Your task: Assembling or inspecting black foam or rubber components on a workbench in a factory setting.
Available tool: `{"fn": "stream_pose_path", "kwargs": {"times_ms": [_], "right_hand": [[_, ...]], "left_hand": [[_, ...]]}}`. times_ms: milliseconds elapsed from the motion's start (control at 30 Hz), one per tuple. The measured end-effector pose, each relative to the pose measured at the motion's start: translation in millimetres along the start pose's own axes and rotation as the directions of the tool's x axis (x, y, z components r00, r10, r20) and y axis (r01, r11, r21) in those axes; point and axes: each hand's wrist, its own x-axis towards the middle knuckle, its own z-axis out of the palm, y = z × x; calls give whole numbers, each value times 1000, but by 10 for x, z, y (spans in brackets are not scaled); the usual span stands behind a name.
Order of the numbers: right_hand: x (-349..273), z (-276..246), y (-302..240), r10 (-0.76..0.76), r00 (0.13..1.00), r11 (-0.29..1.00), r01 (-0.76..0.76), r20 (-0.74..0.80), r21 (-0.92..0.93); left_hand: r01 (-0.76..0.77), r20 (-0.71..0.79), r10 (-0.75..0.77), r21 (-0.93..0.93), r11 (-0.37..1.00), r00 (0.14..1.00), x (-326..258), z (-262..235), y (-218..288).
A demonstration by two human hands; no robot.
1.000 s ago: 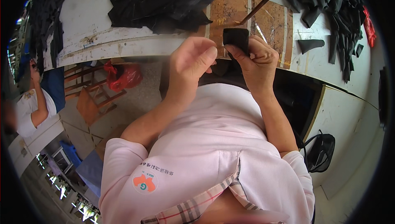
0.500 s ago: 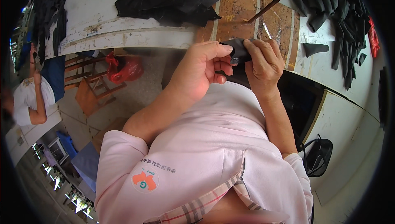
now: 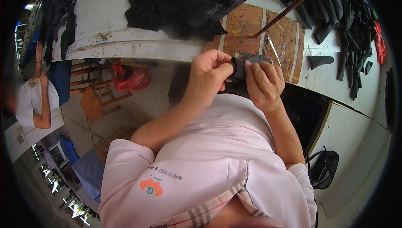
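My left hand (image 3: 212,74) and my right hand (image 3: 264,83) meet over the table's near edge, both pinching one small black piece of material (image 3: 239,68) between their fingertips. The piece is curled and mostly covered by my fingers. Just beyond it lies a brown work board (image 3: 251,27) with a long thin brown stick (image 3: 285,12) resting across it. My pink sleeves and shirt fill the lower middle of the view.
A heap of black cut pieces (image 3: 180,2) lies on the white table (image 3: 104,23) at the back, with more black pieces (image 3: 343,14) at the right. A red bag (image 3: 132,77) and a wooden stool (image 3: 98,98) stand below the table. Another person (image 3: 33,98) stands far left.
My hands have come together on the black piece and moved slightly nearer the table edge. The piece, flat and upright a second ago, is now curled between my fingers.
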Motion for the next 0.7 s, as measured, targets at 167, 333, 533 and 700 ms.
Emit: {"fn": "stream_pose_path", "kwargs": {"times_ms": [167,333,533,700], "right_hand": [[56,-112,-66,461,810,750,-574,362,329],[316,-268,-133,612,683,421,-707,397,568],[465,-234,-141,636,709,536,-690,305,487],[438,-60,-120,573,804,732,-590,161,341]], "left_hand": [[-345,10,360,315,884,933,49,29,-47],[-625,110,688,538,566,718,-29,149,0],[-712,169,864,652,262,473,56,203,-104],[-653,-52,837,599,463,545,150,156,-203]]}}
